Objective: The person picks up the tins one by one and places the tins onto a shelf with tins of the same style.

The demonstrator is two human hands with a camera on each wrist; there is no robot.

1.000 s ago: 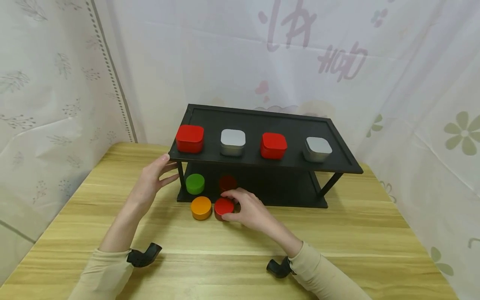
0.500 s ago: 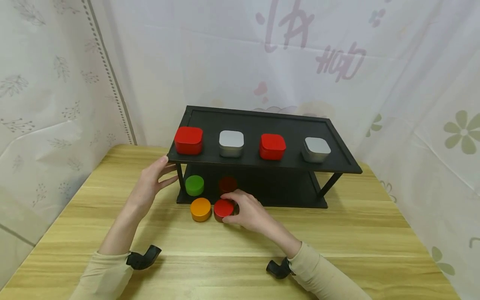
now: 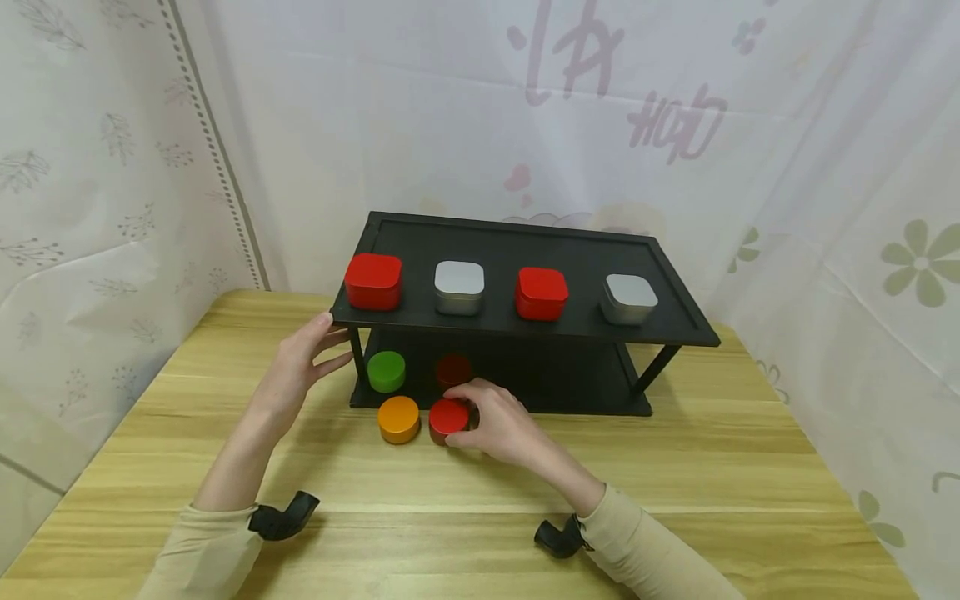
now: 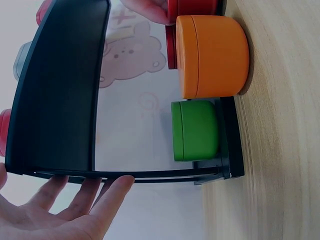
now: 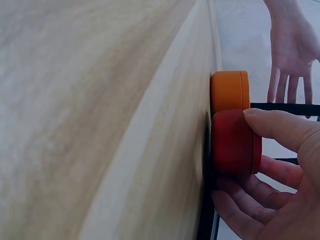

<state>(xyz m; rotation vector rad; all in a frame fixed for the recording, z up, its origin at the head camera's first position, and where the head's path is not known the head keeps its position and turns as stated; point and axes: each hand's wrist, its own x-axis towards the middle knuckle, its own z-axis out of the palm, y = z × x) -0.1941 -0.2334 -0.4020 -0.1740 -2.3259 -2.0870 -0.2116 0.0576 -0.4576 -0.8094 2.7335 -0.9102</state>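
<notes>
My right hand (image 3: 498, 423) holds a round red tin (image 3: 448, 419) between thumb and fingers, on the table just in front of a two-tier black shelf (image 3: 517, 236). Left of that tin stands a round orange tin (image 3: 399, 418). Behind the orange one, a round green tin (image 3: 386, 371) sits on the lower tier near the left post, and a dark red round tin (image 3: 453, 369) is to its right in shadow. My left hand (image 3: 298, 357) rests against the shelf's left end, fingers extended along its edge in the left wrist view (image 4: 75, 210).
Along the front of the upper tier stand a red square tin (image 3: 373, 282), a silver one (image 3: 459, 287), another red one (image 3: 542, 293) and another silver one (image 3: 628, 298). A printed curtain (image 3: 465, 108) hangs behind the wooden table (image 3: 420, 533).
The red tin in my right hand has shifted slightly right, widening its gap from the orange tin. My left hand stays at the shelf's end. The head view has drifted a little.
</notes>
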